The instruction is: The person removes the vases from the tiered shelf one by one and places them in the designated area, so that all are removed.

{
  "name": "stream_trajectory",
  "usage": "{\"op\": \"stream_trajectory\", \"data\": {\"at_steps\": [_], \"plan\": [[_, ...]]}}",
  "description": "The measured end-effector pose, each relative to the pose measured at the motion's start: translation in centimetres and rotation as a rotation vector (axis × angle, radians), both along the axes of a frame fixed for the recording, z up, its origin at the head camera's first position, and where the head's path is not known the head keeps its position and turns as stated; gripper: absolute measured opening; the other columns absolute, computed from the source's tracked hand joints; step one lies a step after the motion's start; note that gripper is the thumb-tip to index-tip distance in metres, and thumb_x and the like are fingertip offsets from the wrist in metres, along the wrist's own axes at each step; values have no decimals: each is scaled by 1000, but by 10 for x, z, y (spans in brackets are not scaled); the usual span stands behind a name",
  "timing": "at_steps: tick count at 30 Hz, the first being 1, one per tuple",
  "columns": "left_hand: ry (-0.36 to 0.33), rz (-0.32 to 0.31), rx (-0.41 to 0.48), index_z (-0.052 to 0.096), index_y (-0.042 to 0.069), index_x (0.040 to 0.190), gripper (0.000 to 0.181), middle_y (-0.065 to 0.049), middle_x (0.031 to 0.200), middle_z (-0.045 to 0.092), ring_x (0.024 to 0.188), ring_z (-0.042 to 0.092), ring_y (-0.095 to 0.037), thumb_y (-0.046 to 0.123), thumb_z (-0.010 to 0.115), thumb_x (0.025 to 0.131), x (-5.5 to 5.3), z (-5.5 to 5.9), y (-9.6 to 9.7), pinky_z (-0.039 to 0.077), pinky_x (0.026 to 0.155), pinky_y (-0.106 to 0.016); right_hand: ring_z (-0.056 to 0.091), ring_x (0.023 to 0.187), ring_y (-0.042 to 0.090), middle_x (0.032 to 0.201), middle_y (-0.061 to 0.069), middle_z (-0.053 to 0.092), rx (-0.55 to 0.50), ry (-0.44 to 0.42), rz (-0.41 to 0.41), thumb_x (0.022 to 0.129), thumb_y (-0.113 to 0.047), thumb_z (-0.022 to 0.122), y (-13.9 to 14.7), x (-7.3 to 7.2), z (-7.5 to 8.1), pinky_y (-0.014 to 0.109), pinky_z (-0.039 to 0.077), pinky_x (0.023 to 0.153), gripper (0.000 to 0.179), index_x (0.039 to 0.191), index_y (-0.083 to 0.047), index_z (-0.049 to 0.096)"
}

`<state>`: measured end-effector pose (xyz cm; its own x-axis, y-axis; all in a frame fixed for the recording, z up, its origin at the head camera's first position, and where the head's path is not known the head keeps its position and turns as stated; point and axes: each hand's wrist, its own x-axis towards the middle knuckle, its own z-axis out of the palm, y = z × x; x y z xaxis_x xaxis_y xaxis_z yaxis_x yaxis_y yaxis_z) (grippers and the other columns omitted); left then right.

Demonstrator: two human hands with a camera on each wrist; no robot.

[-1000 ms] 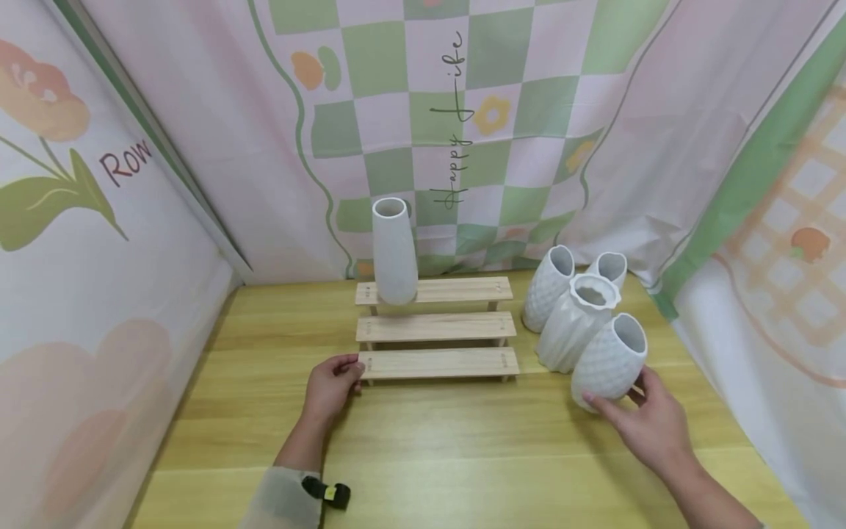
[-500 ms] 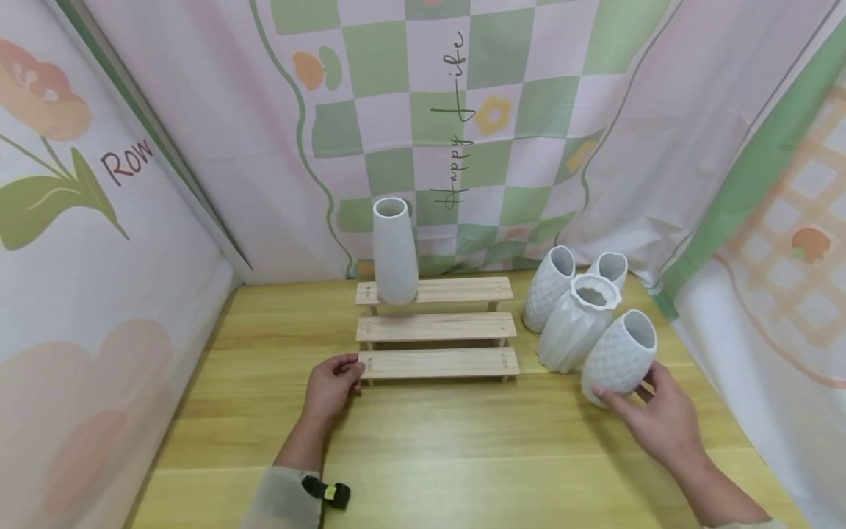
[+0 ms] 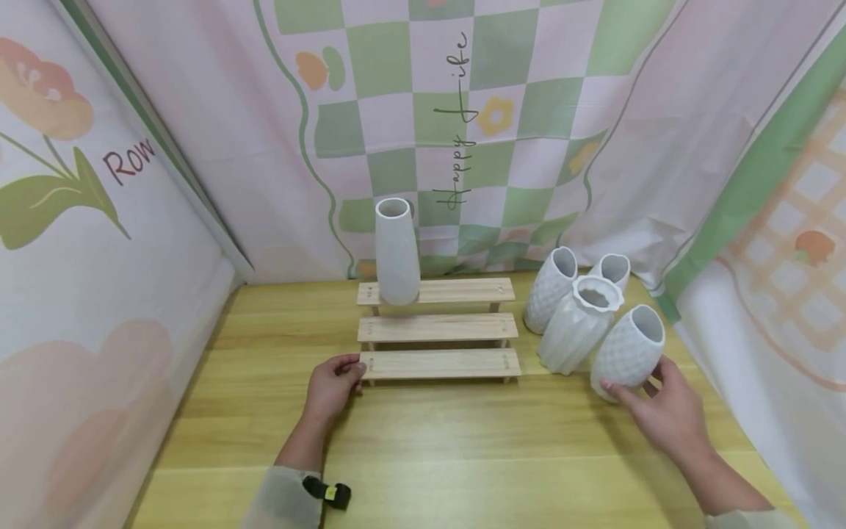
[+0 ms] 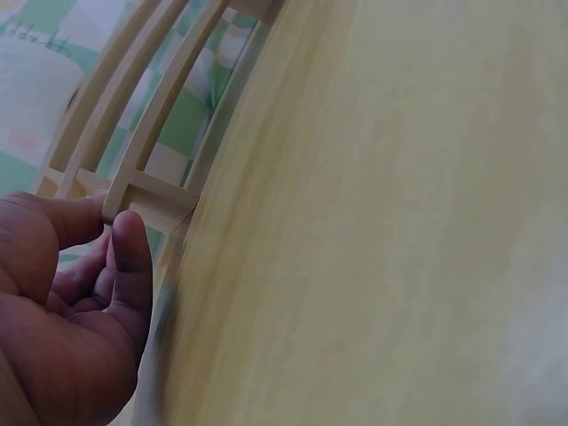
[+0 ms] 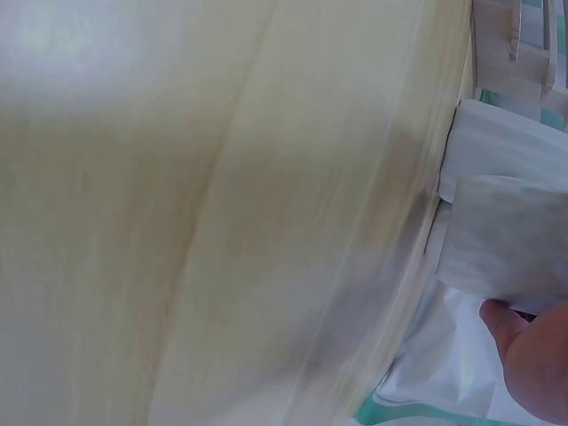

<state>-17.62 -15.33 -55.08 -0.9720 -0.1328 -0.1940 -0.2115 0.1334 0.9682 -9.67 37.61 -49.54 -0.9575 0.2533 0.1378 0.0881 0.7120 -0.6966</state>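
In the head view my right hand (image 3: 674, 415) grips a white vase (image 3: 629, 353) with a diamond-textured side, thumb near its base and fingers behind it. The right wrist view shows part of this vase (image 5: 506, 240) with the thumb at its lower edge. My left hand (image 3: 333, 386) pinches the left end of the lowest step of a three-tier wooden stand (image 3: 436, 364). In the left wrist view, thumb and finger of the left hand (image 4: 80, 293) close on the corner of that step. A tall white vase (image 3: 398, 253) stands upright on the top tier, toward the left.
Right of the stand, a fluted vase with a wavy rim (image 3: 575, 330), a textured vase (image 3: 551, 290) and another white vase (image 3: 611, 270) stand grouped on the wooden table (image 3: 463, 455). A checkered cloth (image 3: 489, 162) hangs behind, and printed cloths flank both sides.
The right hand has moved the textured vase to the right and slightly back, widening the gap from the fluted vase. The left hand keeps its pinch on the stand.
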Motion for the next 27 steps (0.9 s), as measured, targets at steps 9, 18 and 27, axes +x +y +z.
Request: {"op": "stream_trajectory", "data": {"at_steps": [9,18,27], "plan": [[15,-8,5,70,-3,123,32,-16,107,71,82,69,-24,12,76,96,1,-1,0,64,70,-31,52,126,55,140,40,51,21,-8,-9,83,-44,88,9,-8,-2,-3,41,75,99,150,10,37],[5,1,-2,70,-2,122,32,-17,108,70,82,69,-25,14,76,95,0,-4,-1,64,70,-32,50,126,59,141,42,48,49,-44,-27,85,-48,85,10,-17,-5,69,46,98,103,151,12,34],[0,1,5,70,-2,123,33,-17,108,70,82,69,-24,14,77,95,-1,-4,-1,64,70,-31,47,128,61,144,43,44,24,-72,-17,86,-50,83,16,-28,-7,71,44,100,107,154,13,29]]}}
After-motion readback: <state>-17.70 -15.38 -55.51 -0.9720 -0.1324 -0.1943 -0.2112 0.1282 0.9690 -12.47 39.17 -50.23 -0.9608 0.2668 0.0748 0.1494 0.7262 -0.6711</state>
